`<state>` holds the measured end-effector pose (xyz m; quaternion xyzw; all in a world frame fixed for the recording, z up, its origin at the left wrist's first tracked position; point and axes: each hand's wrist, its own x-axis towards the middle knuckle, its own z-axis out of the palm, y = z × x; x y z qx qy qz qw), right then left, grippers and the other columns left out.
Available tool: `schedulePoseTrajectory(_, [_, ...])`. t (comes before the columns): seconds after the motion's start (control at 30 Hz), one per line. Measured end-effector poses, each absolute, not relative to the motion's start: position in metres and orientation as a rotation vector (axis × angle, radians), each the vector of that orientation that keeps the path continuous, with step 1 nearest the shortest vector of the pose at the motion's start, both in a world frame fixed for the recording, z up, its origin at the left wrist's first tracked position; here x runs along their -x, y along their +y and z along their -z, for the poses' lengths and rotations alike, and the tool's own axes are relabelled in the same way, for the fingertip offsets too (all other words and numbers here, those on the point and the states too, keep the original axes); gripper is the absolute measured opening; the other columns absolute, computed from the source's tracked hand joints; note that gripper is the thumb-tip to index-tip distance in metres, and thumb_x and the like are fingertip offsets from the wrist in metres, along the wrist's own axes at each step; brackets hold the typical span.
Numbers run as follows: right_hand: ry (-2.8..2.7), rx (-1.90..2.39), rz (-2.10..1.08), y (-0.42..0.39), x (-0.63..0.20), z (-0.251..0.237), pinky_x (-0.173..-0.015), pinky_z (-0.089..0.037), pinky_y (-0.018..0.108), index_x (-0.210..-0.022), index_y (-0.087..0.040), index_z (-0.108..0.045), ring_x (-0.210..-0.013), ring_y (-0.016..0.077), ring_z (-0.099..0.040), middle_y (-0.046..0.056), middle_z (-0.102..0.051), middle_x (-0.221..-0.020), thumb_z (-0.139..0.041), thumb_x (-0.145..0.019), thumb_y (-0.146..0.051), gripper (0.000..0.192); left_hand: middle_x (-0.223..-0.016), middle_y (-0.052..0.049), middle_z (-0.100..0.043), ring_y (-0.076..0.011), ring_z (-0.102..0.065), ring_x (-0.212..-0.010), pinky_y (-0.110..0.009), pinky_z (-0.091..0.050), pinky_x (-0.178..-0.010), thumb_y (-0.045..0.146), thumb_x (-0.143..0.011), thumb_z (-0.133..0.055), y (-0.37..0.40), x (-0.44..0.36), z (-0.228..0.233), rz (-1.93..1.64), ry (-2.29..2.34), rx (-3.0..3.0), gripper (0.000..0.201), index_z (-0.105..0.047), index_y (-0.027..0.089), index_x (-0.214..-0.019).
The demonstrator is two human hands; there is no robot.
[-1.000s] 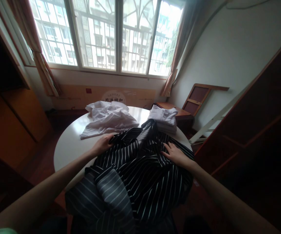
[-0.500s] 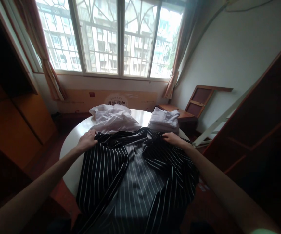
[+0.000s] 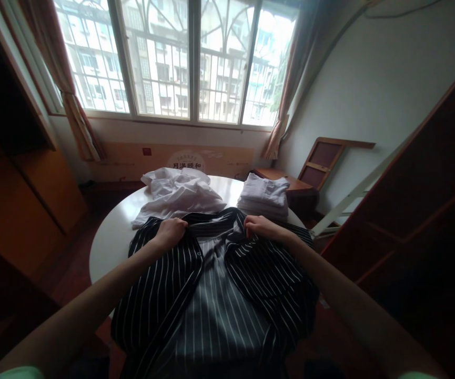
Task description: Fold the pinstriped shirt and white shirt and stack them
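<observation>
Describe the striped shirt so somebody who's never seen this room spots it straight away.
Find the rounded white table near the window. Across its near side lies the striped shirt, gripped near its collar by the left hand and right hand. Unlike the crumpled white cloth and folded white stack behind it, it's black with thin pale stripes.

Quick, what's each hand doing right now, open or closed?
Left hand: closed, holding the striped shirt.
Right hand: closed, holding the same striped shirt.

The striped shirt [image 3: 219,305] hides much of the near edge of the desk [image 3: 109,247]; the shirt's lower end is lost in darkness.
</observation>
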<state>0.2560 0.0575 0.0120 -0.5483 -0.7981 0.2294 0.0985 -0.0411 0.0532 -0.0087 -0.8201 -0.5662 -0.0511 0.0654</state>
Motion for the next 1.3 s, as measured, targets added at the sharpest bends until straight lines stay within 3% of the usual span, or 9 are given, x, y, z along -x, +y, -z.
schedulePoseTrajectory(0.17, [-2.374, 1.958, -0.459, 0.057, -0.234, 0.002, -0.063, -0.044, 0.030, -0.105, -0.014, -0.051, -0.074, 0.0244, -0.062, 0.011, -0.066, -0.080, -0.048, -0.077, -0.053, 0.048, -0.082, -0.008, -0.062, -0.0215, -0.060, -0.076, -0.029, -0.043, -0.063, 0.016, -0.085, -0.032, 0.053, 0.017, 0.009, 0.416, -1.708, 2.341, 0.026, -0.058, 0.017, -0.091])
schedulePoseTrajectory(0.27, [-2.207, 2.186, -0.109, 0.057, -0.225, 0.005, -0.071, -0.042, 0.035, -0.108, -0.009, -0.048, -0.092, 0.0309, -0.058, 0.020, -0.062, -0.098, -0.050, -0.075, -0.055, 0.058, -0.106, -0.008, -0.057, -0.0215, -0.055, -0.096, -0.030, -0.044, -0.075, 0.015, -0.082, -0.041, 0.052, 0.000, 0.025, 0.607, -1.483, 2.464, 0.026, -0.052, 0.020, -0.105])
schedulePoseTrajectory(0.37, [-2.087, 2.280, 0.036, 0.058, -0.228, 0.008, -0.072, -0.042, 0.035, -0.112, -0.005, -0.046, -0.095, 0.0323, -0.056, 0.022, -0.059, -0.104, -0.056, -0.069, -0.055, 0.066, -0.129, -0.009, -0.040, -0.0252, -0.038, -0.117, -0.036, -0.037, -0.092, 0.018, -0.074, -0.057, 0.051, -0.008, 0.044, 0.797, -1.239, 2.506, 0.052, -0.039, 0.023, -0.122])
schedulePoseTrajectory(0.57, [-2.182, 2.172, -0.212, 0.068, -0.251, 0.010, -0.064, -0.040, 0.026, -0.074, -0.015, -0.062, -0.082, 0.0231, -0.060, 0.009, -0.066, -0.085, -0.052, -0.074, -0.041, 0.028, -0.100, -0.009, -0.048, -0.0231, -0.048, -0.095, -0.039, -0.041, -0.085, 0.025, -0.073, -0.058, 0.055, -0.003, 0.054, 1.357, -1.567, 2.173, 0.039, -0.043, 0.018, -0.109])
schedulePoseTrajectory(0.67, [-2.035, 2.166, -0.163, 0.071, -0.249, 0.004, -0.062, -0.039, 0.025, -0.079, -0.017, -0.060, -0.080, 0.0205, -0.060, 0.007, -0.066, -0.084, -0.046, -0.079, -0.034, 0.023, -0.084, -0.005, -0.047, -0.0191, -0.049, -0.081, -0.035, -0.044, -0.077, 0.022, -0.077, -0.050, 0.060, 0.002, 0.054, 1.551, -1.791, 2.029, 0.023, -0.044, 0.018, -0.099])
schedulePoseTrajectory(0.9, [-2.342, 2.215, -0.153, 0.059, -0.250, -0.011, -0.067, -0.041, 0.031, -0.091, -0.015, -0.057, -0.088, 0.0281, -0.058, 0.013, -0.063, -0.094, -0.057, -0.061, -0.064, 0.057, -0.089, -0.007, -0.052, -0.0225, -0.052, -0.088, -0.037, -0.044, -0.081, 0.038, -0.067, -0.062, 0.067, 0.016, 0.061, 1.263, -1.868, 2.475, 0.035, -0.054, 0.015, -0.091])
schedulePoseTrajectory(1.03, [-2.326, 2.289, -0.275, 0.059, -0.274, -0.003, -0.063, -0.040, 0.028, -0.085, -0.016, -0.061, -0.084, 0.0261, -0.058, 0.011, -0.064, -0.092, -0.060, -0.061, -0.058, 0.048, -0.103, -0.007, -0.054, -0.0214, -0.052, -0.098, -0.035, -0.041, -0.088, 0.029, -0.068, -0.062, 0.068, 0.024, 0.061, 1.146, -1.679, 2.685, 0.031, -0.058, 0.018, -0.096])
schedulePoseTrajectory(1.13, [-2.321, 2.153, -0.374, 0.062, -0.285, 0.006, -0.059, -0.038, 0.024, -0.076, -0.015, -0.062, -0.076, 0.0202, -0.059, 0.007, -0.065, -0.082, -0.059, -0.068, -0.040, 0.026, -0.100, -0.006, -0.058, -0.0195, -0.053, -0.095, -0.034, -0.041, -0.089, 0.020, -0.075, -0.054, 0.070, 0.024, 0.058, 0.967, -1.614, 2.705, 0.013, -0.063, 0.018, -0.083])
schedulePoseTrajectory(1.3, [-2.256, 2.002, -0.371, 0.070, -0.277, -0.001, -0.052, -0.034, 0.021, -0.072, -0.014, -0.060, -0.065, 0.0143, -0.055, 0.003, -0.062, -0.072, -0.049, -0.073, -0.023, 0.014, -0.093, -0.007, -0.061, -0.0208, -0.053, -0.090, -0.034, -0.041, -0.084, 0.025, -0.081, -0.047, 0.084, 0.014, 0.036, 0.946, -1.598, 2.454, 0.018, -0.062, 0.016, -0.079])
